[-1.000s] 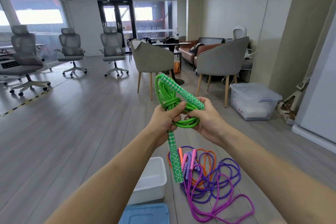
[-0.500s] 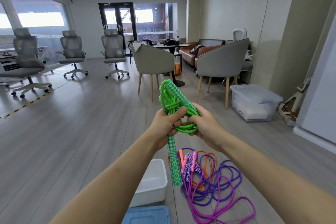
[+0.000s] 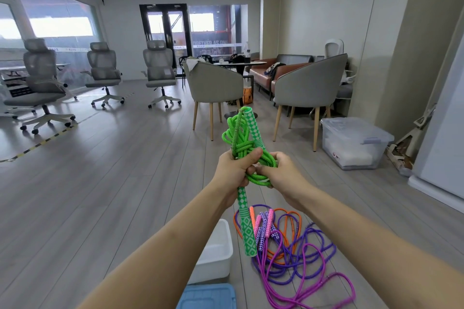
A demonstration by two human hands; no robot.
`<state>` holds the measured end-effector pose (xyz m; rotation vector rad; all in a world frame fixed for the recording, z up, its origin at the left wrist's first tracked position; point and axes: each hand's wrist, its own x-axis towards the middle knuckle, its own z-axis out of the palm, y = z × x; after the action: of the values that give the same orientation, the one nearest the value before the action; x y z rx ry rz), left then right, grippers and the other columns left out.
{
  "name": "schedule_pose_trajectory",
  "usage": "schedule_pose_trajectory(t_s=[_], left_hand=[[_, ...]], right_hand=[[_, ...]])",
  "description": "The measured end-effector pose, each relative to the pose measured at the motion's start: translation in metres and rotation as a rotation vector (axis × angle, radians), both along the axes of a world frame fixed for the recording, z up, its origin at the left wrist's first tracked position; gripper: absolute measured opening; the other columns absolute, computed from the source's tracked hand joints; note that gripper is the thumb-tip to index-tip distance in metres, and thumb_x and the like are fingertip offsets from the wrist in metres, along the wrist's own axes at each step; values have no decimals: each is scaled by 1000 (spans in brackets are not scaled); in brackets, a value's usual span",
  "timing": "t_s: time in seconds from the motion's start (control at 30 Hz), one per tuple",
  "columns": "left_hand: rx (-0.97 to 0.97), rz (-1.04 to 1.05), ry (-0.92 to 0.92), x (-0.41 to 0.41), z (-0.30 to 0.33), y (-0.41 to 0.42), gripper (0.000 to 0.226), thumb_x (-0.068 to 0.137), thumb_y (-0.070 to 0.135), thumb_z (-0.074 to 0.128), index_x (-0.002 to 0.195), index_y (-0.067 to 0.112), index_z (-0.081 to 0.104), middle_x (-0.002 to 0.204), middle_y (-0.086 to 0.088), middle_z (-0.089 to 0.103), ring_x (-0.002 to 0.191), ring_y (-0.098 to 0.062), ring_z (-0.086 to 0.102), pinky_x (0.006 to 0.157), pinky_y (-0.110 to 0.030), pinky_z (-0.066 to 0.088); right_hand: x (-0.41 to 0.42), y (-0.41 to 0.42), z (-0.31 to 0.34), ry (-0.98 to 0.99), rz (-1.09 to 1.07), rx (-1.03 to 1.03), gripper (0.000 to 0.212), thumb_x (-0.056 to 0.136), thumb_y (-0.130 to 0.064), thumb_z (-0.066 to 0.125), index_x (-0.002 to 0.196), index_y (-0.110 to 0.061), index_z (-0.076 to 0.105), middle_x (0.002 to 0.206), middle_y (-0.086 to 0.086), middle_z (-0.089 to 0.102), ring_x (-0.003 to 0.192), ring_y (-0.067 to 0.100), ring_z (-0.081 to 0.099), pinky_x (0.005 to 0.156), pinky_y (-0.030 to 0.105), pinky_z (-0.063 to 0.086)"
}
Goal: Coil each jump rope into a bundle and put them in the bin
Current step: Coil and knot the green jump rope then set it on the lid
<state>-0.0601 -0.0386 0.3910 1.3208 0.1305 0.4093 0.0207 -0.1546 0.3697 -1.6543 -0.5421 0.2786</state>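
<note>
The green jump rope (image 3: 247,150) is held up in front of the person, above the white bin (image 3: 216,251) that sits on the floor, and both hands are clamped on it: the left hand (image 3: 234,167) grips the bundled cords with one patterned handle hanging below the fist, and the right hand (image 3: 282,173) pinches a loop of cord beside it. The wrap around the middle looks loose, so I judge the main risk to be the coil springing open if either grip eases before the end is tucked; the hanging handle could also swing and pull turns out of the bundle. A second risk lies just right of the bin, where the orange, pink and purple ropes (image 3: 296,246) lie in one tangled heap on the floor (image 3: 100,183): a loop dropped there could snag them. The bin's mouth is open and unobstructed, yet it is narrow, and a blue lid (image 3: 208,296) lies close on its near side, so a careless drop may catch the rim. Left of the bin the floor is bare and wide; the grey chairs (image 3: 218,88) and a clear lidded box (image 3: 354,143) stand well beyond it.
</note>
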Motion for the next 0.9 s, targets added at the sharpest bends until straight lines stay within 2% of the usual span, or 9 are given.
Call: schedule_pose_trajectory(t_s=[0.17, 0.3, 0.4, 0.47, 0.53, 0.63, 0.73, 0.83, 0.9], left_hand=[[10, 61, -20, 1, 1, 1, 22, 94, 19, 73, 105, 2, 68, 61, -1, 61, 48, -6, 50, 39, -17, 31], [46, 116, -51, 0, 0, 4, 27, 92, 20, 74, 105, -2, 68, 65, -5, 64, 46, -9, 54, 40, -17, 36], [90, 130, -85, -1, 1, 4, 19, 92, 16, 74, 102, 2, 68, 70, -1, 69, 51, -5, 62, 46, -14, 43], [112, 126, -90, 0, 1, 7, 19, 92, 19, 75, 101, 4, 68, 75, -2, 72, 58, -7, 66, 51, -17, 47], [136, 106, -65, 0, 1, 10, 21, 91, 23, 76, 100, 6, 69, 80, -4, 74, 64, -12, 67, 53, -20, 48], [201, 105, -10, 0, 1, 12, 22, 92, 31, 75, 91, 11, 68, 66, 3, 66, 49, -10, 50, 42, -22, 35], [221, 109, 3, 0, 5, 13, 27, 89, 37, 77, 85, 12, 68, 63, 1, 61, 47, -12, 41, 40, -24, 29], [188, 136, -20, 0, 8, 10, 23, 89, 33, 78, 83, 14, 68, 63, 2, 65, 47, -10, 48, 41, -21, 33], [138, 147, -75, 1, 9, 7, 20, 88, 28, 79, 88, 9, 70, 72, -4, 72, 57, -16, 62, 49, -25, 45]], right_hand=[[-2, 4, 2, -77, -55, -41, 7, 93, -15, 69, 98, -18, 66, 81, 3, 69, 75, 17, 63, 62, 31, 47], [-11, 3, 11, 54, 70, 41, 9, 95, -7, 68, 103, -4, 71, 98, 23, 74, 84, 25, 72, 66, 31, 59], [-21, -3, 19, 111, 152, 56, 13, 98, -10, 67, 107, -1, 71, 101, 24, 75, 86, 31, 74, 74, 35, 64], [-24, -7, 24, 84, 183, -1, 16, 101, -13, 64, 109, -2, 71, 101, 24, 75, 89, 33, 76, 74, 36, 64], [-25, -11, 27, 25, 217, -66, 18, 102, -19, 63, 108, -3, 70, 98, 22, 75, 88, 31, 77, 70, 33, 63], [-24, -16, 31, -88, 246, -126, 23, 101, -23, 64, 102, -1, 70, 90, 20, 73, 77, 24, 72, 66, 27, 58], [-20, -20, 33, -165, 257, -144, 25, 101, -25, 65, 100, 0, 70, 83, 13, 68, 71, 14, 60, 63, 26, 48], [-22, -16, 30, -10, 297, 20, 20, 100, -14, 64, 107, 4, 70, 84, 8, 62, 73, 12, 53, 64, 25, 40], [-26, -13, 30, 144, 310, 138, 13, 99, -3, 61, 106, 3, 70, 86, 9, 63, 74, 12, 54, 67, 26, 38]])
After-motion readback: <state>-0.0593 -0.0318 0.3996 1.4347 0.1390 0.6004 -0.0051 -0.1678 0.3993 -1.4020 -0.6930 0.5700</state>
